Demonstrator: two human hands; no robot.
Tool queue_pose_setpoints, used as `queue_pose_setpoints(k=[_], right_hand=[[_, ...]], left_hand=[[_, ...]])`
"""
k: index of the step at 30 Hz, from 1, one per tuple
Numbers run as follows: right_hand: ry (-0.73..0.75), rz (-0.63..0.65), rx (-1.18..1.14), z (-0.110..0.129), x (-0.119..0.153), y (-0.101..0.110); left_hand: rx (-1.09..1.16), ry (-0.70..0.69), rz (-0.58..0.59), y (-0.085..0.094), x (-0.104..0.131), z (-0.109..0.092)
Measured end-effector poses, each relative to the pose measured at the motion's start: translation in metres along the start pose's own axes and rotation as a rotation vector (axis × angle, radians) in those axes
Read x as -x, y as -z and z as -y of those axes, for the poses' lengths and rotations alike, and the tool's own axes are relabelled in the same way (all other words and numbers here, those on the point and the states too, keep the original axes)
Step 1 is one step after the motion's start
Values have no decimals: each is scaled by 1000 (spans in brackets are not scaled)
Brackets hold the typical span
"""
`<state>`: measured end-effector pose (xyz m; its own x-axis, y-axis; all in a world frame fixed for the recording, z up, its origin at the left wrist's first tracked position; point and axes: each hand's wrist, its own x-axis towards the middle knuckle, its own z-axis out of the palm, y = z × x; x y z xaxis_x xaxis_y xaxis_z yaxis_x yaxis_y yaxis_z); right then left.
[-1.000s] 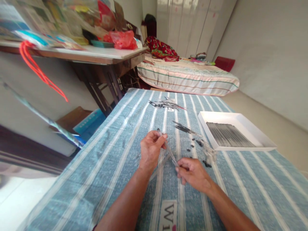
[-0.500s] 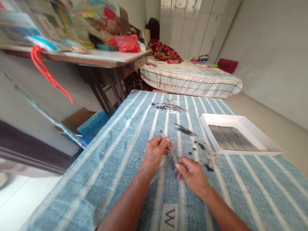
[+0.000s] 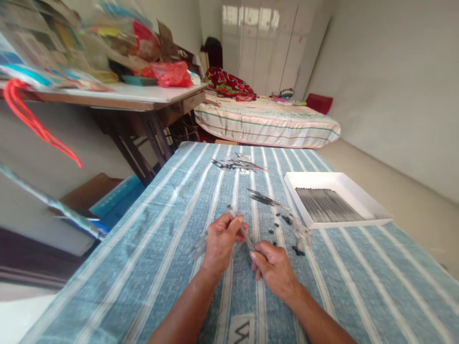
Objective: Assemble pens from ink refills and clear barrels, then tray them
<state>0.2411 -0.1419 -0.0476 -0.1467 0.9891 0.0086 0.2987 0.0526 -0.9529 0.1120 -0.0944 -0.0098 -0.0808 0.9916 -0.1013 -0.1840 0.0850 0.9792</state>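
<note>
A translucent pen (image 3: 245, 236) with a dark far end slants between my two hands above the striped cloth. My left hand (image 3: 221, 240) pinches it along its upper part, thumb on top. The fingers of my right hand (image 3: 275, 265) close round its near end. Beside and partly behind my left hand lie clear tubes (image 3: 199, 246), blurred and half covered. Right of my hands are small black pieces (image 3: 297, 251) and a heap of clear parts (image 3: 301, 232). Beyond them lies a bundle of thin dark refills (image 3: 264, 197).
A white box (image 3: 353, 185) at the right holds a row of pens (image 3: 326, 205). Another pile of thin dark and clear sticks (image 3: 236, 164) lies farther back on the cloth (image 3: 172, 296). A cluttered side table (image 3: 143, 97) stands at left, a bed (image 3: 265, 126) behind.
The whole scene has shifted left and slightly down as the view turned. Both hands keep their hold on the pen, at nearly the same slant.
</note>
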Motion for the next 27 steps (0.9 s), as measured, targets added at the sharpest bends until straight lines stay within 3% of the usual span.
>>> queue_pose_setpoints(k=[7,11,13,15,18,20,23,27], right_hand=[[248,-66,349,22,-15,18],[216,-148,389,23,-18,35],[152,-236,374,18,-22,61],[51,-348,381,10,-29,100],[-151,-521,671,-3,-41,165],[-298,-532,856,-10,-50,198],[-342,-433,920,-19,-61,220],[-325,-346,915,-28,-66,215]], left_hand=[[-38,-26,52,-6,3,-3],[-55,-6,58,-8,6,-7],[-70,11,49,-7,5,-8],[-108,23,53,-5,3,-9],[-170,20,79,-2,-1,-7],[-199,8,93,-3,-2,-4],[-238,-24,93,-6,-1,3],[-287,-21,114,-6,-3,10]])
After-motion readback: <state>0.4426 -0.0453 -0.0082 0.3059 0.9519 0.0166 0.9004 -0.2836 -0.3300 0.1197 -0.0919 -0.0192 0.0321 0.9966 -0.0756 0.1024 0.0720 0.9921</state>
